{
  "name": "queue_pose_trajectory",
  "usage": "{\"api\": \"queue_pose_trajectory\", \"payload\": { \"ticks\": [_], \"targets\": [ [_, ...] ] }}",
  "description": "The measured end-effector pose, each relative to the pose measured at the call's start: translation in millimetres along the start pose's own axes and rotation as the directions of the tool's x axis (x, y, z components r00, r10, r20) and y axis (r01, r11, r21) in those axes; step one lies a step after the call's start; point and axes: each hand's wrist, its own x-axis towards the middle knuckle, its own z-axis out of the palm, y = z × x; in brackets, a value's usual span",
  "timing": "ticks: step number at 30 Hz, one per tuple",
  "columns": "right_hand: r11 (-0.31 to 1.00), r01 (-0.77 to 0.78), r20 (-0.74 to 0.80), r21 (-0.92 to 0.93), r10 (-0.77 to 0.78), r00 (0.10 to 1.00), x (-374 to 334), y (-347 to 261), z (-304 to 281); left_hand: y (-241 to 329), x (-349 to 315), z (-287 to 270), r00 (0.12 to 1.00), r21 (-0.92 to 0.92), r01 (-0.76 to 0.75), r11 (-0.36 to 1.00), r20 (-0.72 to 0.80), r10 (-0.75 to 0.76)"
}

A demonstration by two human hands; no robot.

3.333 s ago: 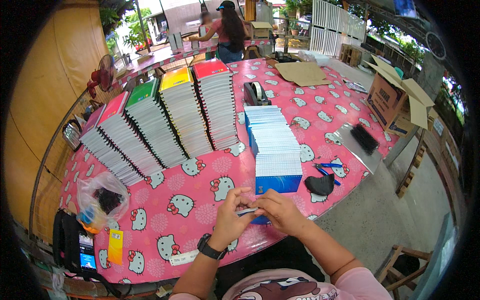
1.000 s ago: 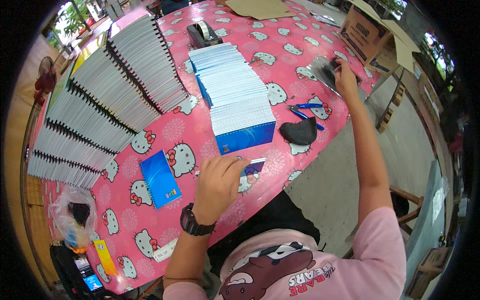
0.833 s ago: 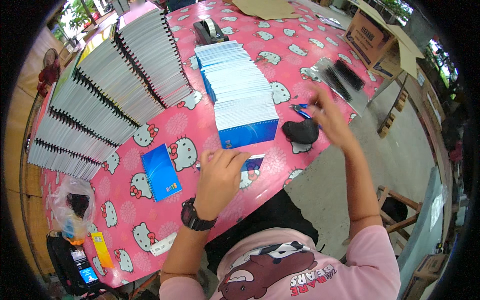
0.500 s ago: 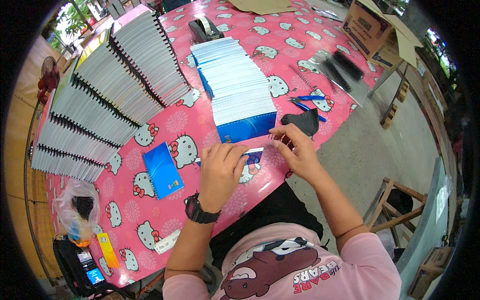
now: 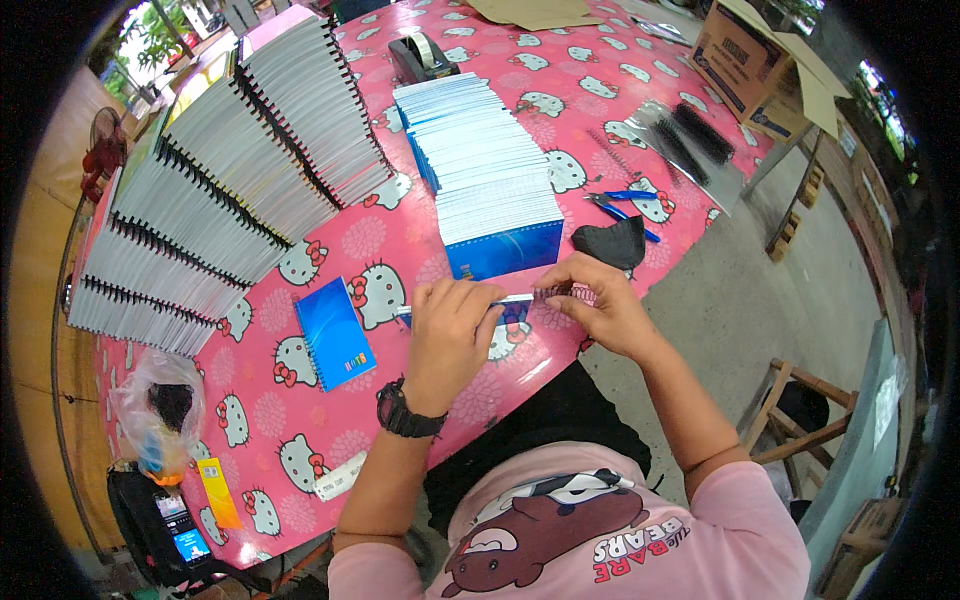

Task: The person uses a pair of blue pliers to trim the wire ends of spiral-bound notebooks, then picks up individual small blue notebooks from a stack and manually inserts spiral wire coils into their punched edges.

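Note:
Between the fingers and thumb of my left hand [image 5: 452,335] a small blue-covered notebook [image 5: 517,311] stands on edge, its spine edge upward. My right hand [image 5: 608,308] pinches a dark spiral binding coil [image 5: 572,293], whose left end meets the notebook's right end. How far the coil has entered the holes is too small to tell. Just beyond is a long row of unbound blue notebooks [image 5: 505,250], packed upright. A spiral-bound blue notebook [image 5: 337,335] lies flat left of my left hand.
Blue-handled pliers [image 5: 628,210] and a black cloth [image 5: 612,243] lie beyond my right hand, near more coils [image 5: 695,135] on clear plastic. Rows of bound books [image 5: 200,200] fill the left side. A tape dispenser [image 5: 422,60] and cardboard box [image 5: 745,65] stand farther back.
My right hand has moved slightly, bringing the coil level with the notebook's upper edge, and more of the coil shows. My left hand still grips the notebook. The whole view has shifted a little.

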Motion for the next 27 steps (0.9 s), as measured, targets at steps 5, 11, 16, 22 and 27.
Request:
{"api": "queue_pose_trajectory", "payload": {
  "ticks": [5,11,16,22,27],
  "targets": [
    [0.987,0.091,0.06,-0.135,-0.083,0.995,7,-3,-2,1,1,-2,0.999,0.011,-0.028,1.0,0.022,0.028],
    [0.998,0.001,0.226,-0.066,0.013,0.974,6,2,-9,4,2,-1,1.0,-0.011,-0.015,1.0,0.005,0.015],
    [0.973,-0.208,0.315,-0.097,0.228,0.921,12,-25,-12,4,-1,0,1.0,0.021,0.014,1.0,0.0,-0.014],
    [0.993,-0.06,0.226,-0.105,0.083,0.971,7,-5,-13,8,-1,2,1.0,0.075,0.026,0.997,-0.003,-0.025],
    [0.992,0.076,0.164,-0.103,-0.058,0.985,5,-10,-7,12,-2,6,0.998,0.088,0.041,0.995,0.035,-0.045]
  ]
}}
